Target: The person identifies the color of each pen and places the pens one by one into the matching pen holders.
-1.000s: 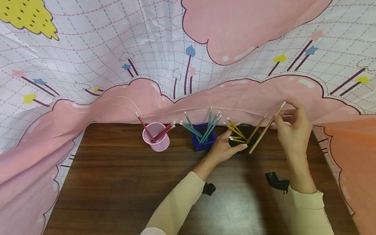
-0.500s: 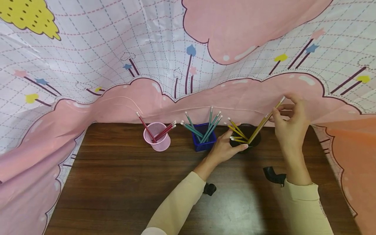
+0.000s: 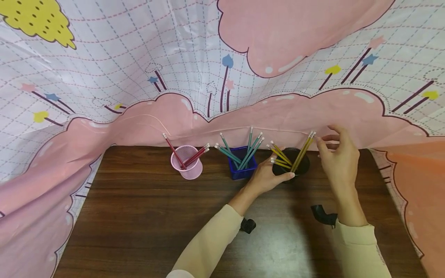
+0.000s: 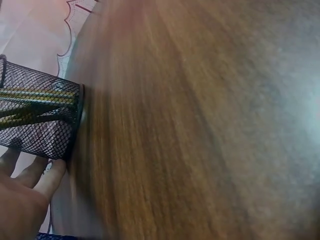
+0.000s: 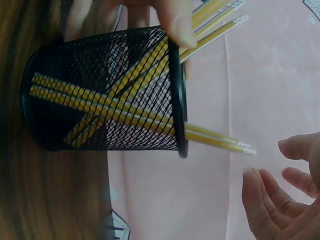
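A black mesh pencil cup [image 3: 303, 166] stands at the table's back right, with several yellow pencils [image 3: 302, 153] leaning in it, white erasers up. My left hand [image 3: 265, 176] grips the cup from its left side, thumb at the front of the rim, fingers partly hidden behind. In the left wrist view, fingertips touch the mesh near the base. Just right of the cup, my right hand [image 3: 340, 162] hovers with thumb and fingers parted and holds nothing. The right wrist view has that hand [image 5: 285, 195] a small gap from the eraser ends of two side-by-side pencils [image 5: 217, 138].
Left of the black cup stands a blue square mesh holder [image 3: 240, 173] with several green pencils [image 3: 251, 152]. Further left is a pink mesh cup [image 3: 190, 173] with red pencils [image 3: 194, 156]. A patterned cloth [image 3: 139, 123] hangs behind the brown table [image 3: 146, 216].
The yellow pencil in my right hand has gone down into the black cup beside another, and the fingers have let it go. My left hand stays on the cup.
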Demonstrator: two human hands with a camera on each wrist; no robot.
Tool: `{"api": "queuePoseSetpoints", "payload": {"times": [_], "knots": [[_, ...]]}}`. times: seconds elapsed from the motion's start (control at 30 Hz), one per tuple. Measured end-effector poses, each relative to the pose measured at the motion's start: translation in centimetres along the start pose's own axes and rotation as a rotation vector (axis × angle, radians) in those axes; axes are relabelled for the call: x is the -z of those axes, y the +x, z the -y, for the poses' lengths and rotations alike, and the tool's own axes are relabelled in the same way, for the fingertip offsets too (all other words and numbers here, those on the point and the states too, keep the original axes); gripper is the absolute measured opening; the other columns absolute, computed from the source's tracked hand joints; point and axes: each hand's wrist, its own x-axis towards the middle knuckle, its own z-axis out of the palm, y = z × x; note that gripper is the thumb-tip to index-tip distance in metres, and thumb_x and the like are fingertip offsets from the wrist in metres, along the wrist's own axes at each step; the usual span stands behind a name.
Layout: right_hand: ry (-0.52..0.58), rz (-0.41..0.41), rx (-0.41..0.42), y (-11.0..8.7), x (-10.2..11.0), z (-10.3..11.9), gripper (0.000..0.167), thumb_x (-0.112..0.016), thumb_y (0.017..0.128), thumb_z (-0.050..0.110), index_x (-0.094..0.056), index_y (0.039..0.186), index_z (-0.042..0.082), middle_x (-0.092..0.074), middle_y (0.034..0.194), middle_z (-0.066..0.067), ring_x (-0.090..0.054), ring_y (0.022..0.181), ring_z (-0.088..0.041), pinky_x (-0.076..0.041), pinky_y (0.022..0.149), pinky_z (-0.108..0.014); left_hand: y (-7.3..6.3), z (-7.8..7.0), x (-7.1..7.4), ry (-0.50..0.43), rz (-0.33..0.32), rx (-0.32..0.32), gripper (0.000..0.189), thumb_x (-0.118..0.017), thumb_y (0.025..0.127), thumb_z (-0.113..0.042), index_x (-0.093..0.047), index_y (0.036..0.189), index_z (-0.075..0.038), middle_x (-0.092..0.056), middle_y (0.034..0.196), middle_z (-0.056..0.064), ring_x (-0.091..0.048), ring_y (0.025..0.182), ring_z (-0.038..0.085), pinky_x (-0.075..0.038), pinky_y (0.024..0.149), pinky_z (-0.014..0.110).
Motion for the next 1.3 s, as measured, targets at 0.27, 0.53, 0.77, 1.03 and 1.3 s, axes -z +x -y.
{"api": "queuePoseSetpoints", "payload": {"times": [0.27,0.53,0.77,1.03,1.3], "knots": [[-0.008,-0.021,0.017,-0.8,-0.1,-0.5,0.046,-0.068,0.093,0.029,-0.057,0.138,0.023,-0.072,0.105,-0.008,-0.057,0.066,0.011,-0.044,0.051,-0.006,-0.6,0.9,0.5,-0.149,-0.045,0.021,0.094,-0.086,0.075,-0.045,-0.034,0.153,-0.031,-0.047,0.148,-0.004,-0.042,0.137,0.012,-0.039,0.111,0.035],[-0.003,-0.063,0.031,-1.1,-0.4,-0.9,0.044,-0.069,0.093,0.027,-0.059,0.136,0.027,-0.072,0.104,-0.006,-0.057,0.070,0.013,-0.042,0.057,-0.005,-1.1,1.8,1.3,-0.282,-0.044,-0.032,0.084,-0.087,0.077,-0.027,-0.040,0.147,-0.027,-0.050,0.144,0.005,-0.050,0.129,0.015,-0.046,0.105,0.040],[-0.023,-0.055,0.039,-1.5,-0.5,-1.5,0.045,-0.069,0.093,0.025,-0.058,0.136,0.024,-0.072,0.105,-0.006,-0.054,0.073,0.016,-0.040,0.059,-0.007,-2.2,2.2,1.8,-0.243,0.012,-0.006,0.093,-0.085,0.080,-0.029,-0.032,0.155,-0.021,-0.048,0.147,0.009,-0.053,0.129,0.027,-0.051,0.099,0.036],[-0.044,-0.033,0.039,-2.1,-0.4,-2.7,0.036,-0.069,0.094,0.025,-0.063,0.128,0.017,-0.071,0.105,-0.005,-0.052,0.080,0.016,-0.038,0.066,-0.012,-3.8,2.6,2.2,-0.196,0.038,-0.017,0.085,-0.081,0.084,-0.032,-0.033,0.154,-0.025,-0.048,0.148,0.007,-0.051,0.132,0.024,-0.050,0.098,0.033],[-0.046,0.022,0.027,-3.6,-0.5,-4.3,0.048,-0.072,0.092,0.031,-0.060,0.137,0.018,-0.062,0.119,-0.009,-0.058,0.102,-0.020,-0.042,0.083,-0.023,-6.4,3.4,3.6,-0.154,0.075,-0.055,0.086,-0.079,0.086,-0.034,-0.029,0.156,-0.024,-0.049,0.147,0.005,-0.055,0.127,0.025,-0.051,0.097,0.033]]}}
